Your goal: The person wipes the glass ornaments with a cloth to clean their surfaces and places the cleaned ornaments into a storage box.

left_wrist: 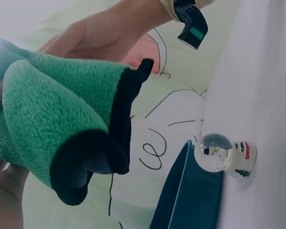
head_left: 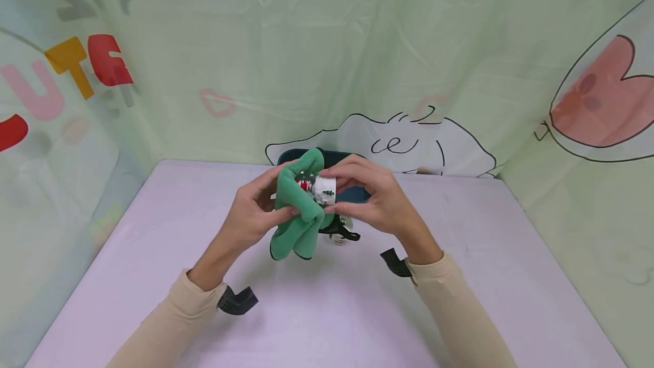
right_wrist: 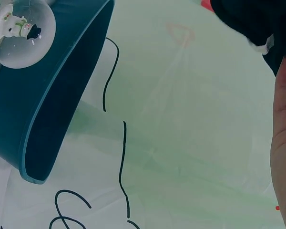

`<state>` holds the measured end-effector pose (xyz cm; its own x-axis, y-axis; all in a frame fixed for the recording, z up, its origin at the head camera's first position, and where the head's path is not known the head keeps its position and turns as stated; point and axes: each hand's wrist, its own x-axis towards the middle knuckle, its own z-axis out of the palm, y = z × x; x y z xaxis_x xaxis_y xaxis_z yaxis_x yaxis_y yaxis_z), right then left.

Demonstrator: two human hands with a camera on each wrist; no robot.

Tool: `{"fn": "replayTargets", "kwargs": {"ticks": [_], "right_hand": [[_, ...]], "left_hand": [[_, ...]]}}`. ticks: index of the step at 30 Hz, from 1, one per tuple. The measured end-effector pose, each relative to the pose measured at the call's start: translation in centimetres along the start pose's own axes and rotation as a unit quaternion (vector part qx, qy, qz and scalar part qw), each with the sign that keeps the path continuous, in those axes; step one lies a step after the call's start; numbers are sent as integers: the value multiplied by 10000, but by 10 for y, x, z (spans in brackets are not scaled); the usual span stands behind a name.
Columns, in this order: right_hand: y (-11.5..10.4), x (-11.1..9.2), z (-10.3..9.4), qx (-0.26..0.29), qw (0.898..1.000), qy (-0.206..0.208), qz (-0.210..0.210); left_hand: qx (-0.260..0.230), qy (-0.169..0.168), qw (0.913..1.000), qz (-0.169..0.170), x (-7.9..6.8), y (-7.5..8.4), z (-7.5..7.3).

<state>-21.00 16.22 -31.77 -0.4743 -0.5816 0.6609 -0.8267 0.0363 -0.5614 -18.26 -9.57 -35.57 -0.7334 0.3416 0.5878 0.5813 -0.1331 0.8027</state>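
A green plush cloth (head_left: pixel 293 200) with a dark edge is bunched in my left hand (head_left: pixel 245 214), with fingers behind it and the thumb in front. Wrapped partly by the cloth is a snow globe (head_left: pixel 325 191), tipped on its side, its white base to the right and red and dark shapes in the glass. The right hand (head_left: pixel 375 189) pinches that base between thumb and fingers. In the left wrist view the cloth (left_wrist: pixel 62 114) hides the held globe. Below the hands, a second snow globe (left_wrist: pixel 240 157) with a snowman inside stands on the table.
Behind the hands stands a dark teal bin (left_wrist: pixel 195 195), close to the second globe. The pale lilac table (head_left: pixel 317 322) reaches a light green curtain (head_left: pixel 245 72) with printed drawings at the back and sides.
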Motion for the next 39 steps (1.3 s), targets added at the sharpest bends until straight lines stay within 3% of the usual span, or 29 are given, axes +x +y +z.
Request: {"fn": "replayTargets", "kwargs": {"ticks": [9,21,29,39], "right_hand": [[1,1,0,171,9995,-49,262],[-4,1,1,30,9969,27,784],[-3,1,2,-119,9939,120,1088],[-1,2,2,-140,9963,20,851]], "left_hand": [[786,-73,9948,644,2,-2,3],[1640,-265,9814,966,3,-3,6],[1603,-236,9808,1083,4,-4,8],[1213,-39,9900,716,3,-4,6]]}}
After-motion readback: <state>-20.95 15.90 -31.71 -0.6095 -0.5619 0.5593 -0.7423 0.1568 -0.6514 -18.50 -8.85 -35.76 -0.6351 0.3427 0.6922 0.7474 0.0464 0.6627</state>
